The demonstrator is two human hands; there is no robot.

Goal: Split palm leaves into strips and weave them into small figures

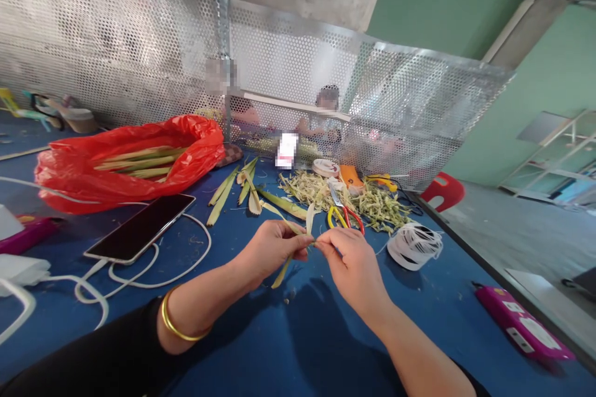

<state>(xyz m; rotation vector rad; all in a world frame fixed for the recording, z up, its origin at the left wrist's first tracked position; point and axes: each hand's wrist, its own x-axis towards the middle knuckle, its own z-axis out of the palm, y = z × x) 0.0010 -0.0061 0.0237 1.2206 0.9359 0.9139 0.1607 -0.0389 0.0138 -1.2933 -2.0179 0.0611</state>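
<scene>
Leaf piece (310,221): located between your two hands, above the middle of the blue worktop (261,335). One pale blade of it stands upright; a narrow strip hangs below your left hand (274,249).

Hand state: your left hand is closed, gripping the leaf piece between thumb and fingers. Your right hand (350,260) is bent inward, with its fingertips pinched together at the piece's right end; whether they also hold a thread is too small to tell.

Surroundings, from the hands outward: the scissors (336,193), with red and yellow handles, lie unheld just beyond your right hand. To their right, toward the worktop's right edge, sits the spool of white cord (414,246). Beyond the scissors, the heap of shreds (307,191) spreads toward the far edge. Loose leaves (223,195) lie left of the heap; farther left, the red bag (116,189) holds more leaves. Nearer the left edge rests the phone (142,229), cable attached.

Progress, judged from the layout: one piece is in work and appears incomplete. The heap suggests considerable material is already torn or cut; whether it is product or offcuts, you cannot tell. The loose leaves and the bagged stock look unworked and remain available.
</scene>
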